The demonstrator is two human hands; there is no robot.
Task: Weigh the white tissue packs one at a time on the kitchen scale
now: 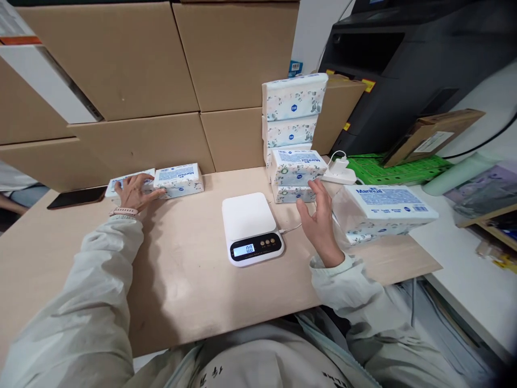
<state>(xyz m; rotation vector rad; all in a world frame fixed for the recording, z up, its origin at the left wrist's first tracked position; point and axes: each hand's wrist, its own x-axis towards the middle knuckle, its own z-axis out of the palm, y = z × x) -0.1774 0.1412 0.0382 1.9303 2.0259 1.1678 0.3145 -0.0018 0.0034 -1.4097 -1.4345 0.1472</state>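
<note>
My left hand rests with spread fingers on the left one of two tissue packs at the back left of the table. Its thumb reaches across to the front of the neighbouring tissue pack. In the middle lies a white digital scale with a bare plate, its display reading 0.0. My right hand is raised to the right of the scale, fingers apart and holding nothing. Its fingertips are close to the front stack of tissue packs; whether they touch it I cannot tell.
Taller stacked tissue packs stand behind the front stack. More wrapped tissue packs lie at the right. A phone lies at the left. Cardboard boxes wall off the back. A white power strip and green crate sit back right.
</note>
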